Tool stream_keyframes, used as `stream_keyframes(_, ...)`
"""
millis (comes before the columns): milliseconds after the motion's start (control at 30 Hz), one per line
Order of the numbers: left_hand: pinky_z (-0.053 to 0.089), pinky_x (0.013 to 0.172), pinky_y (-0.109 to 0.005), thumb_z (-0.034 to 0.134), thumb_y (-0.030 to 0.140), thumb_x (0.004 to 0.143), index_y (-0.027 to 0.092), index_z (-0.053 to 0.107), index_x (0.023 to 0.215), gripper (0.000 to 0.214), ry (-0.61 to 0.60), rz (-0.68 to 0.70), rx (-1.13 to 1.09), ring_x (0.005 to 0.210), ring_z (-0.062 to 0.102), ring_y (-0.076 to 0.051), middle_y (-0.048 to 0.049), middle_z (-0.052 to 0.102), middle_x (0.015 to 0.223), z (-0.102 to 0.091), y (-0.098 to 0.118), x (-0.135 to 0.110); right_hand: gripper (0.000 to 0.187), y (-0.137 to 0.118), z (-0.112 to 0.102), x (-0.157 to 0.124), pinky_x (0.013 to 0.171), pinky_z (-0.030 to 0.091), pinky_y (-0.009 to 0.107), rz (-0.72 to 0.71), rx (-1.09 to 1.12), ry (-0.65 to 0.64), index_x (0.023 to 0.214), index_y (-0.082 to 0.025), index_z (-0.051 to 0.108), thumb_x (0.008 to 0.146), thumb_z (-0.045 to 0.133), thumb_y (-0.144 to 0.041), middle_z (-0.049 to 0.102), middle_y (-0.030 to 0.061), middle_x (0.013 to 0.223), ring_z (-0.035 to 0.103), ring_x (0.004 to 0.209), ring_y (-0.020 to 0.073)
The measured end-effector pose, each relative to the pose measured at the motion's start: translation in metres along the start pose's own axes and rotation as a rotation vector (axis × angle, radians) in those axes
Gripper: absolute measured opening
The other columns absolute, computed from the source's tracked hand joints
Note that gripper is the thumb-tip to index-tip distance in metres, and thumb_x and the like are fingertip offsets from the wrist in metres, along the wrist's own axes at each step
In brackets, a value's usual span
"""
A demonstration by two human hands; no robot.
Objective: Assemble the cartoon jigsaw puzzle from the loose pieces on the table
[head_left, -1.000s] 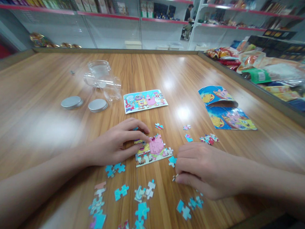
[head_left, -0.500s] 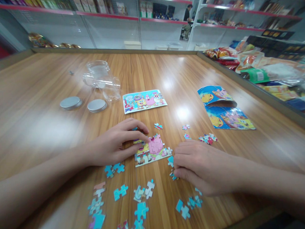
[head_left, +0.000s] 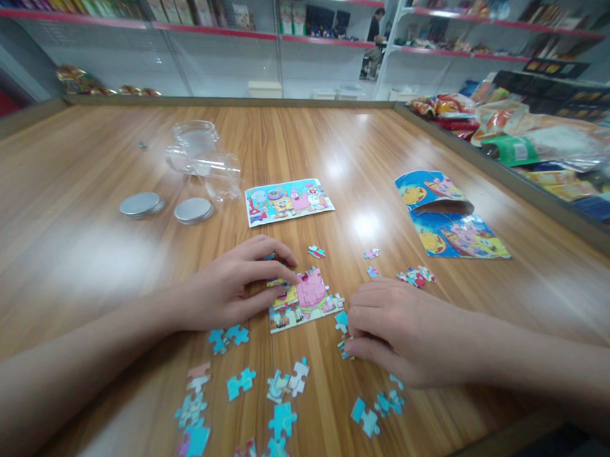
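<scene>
A partly joined cartoon puzzle (head_left: 307, 300) lies on the wooden table (head_left: 86, 263). My left hand (head_left: 231, 284) rests on its left edge, fingers curled and pressing the joined pieces down. My right hand (head_left: 393, 329) is closed in a pinch on a small puzzle piece (head_left: 345, 347) just right of the joined part. Several loose blue pieces (head_left: 240, 384) are scattered in front of both hands. A small cluster of pieces (head_left: 417, 276) lies beyond my right hand.
A reference picture card (head_left: 288, 201) lies further back. Clear glass jars (head_left: 202, 159) and two metal lids (head_left: 167, 206) sit at back left. An opened puzzle packet (head_left: 449, 217) lies at right. Snack bags (head_left: 522, 141) fill the bin beyond the table's right edge.
My right hand has slid slightly left and up toward the joined puzzle with the small piece in its fingers. My left hand has stayed in place.
</scene>
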State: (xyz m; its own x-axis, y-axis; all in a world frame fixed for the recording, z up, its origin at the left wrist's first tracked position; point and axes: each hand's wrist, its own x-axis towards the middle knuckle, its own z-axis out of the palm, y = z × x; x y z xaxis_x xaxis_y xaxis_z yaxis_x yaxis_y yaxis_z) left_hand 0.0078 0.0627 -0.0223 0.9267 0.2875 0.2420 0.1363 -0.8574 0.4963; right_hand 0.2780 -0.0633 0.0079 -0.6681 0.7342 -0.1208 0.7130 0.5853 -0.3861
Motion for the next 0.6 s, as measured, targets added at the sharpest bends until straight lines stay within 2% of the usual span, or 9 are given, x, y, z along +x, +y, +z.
stream_keyframes(467,0.048,0.101,-0.036,0.060,0.017,0.094,0.023,0.067,0.118,0.025,0.004,0.004,0.003,0.116,0.057,-0.022,-0.0094,0.059,0.124,0.0006,-0.0015,-0.0005,0.026,0.0016,0.0006,-0.0002,0.069,0.037,0.031,-0.023,0.002,0.012,0.076,-0.016,0.061,0.098,0.054,-0.028,0.063,0.0036,0.075,0.056,0.074,0.0164)
stream_keyframes(600,0.049,0.100,-0.036,0.061,0.018,0.094,0.023,0.068,0.117,0.025,0.015,0.002,0.002,0.116,0.058,-0.022,-0.0096,0.060,0.124,-0.0002,0.0000,-0.0002,0.015,0.0019,-0.0016,-0.0014,0.071,0.039,0.030,-0.016,0.066,-0.005,0.090,-0.015,0.063,0.096,0.058,-0.028,0.066,0.0051,0.082,0.059,0.079,0.0177)
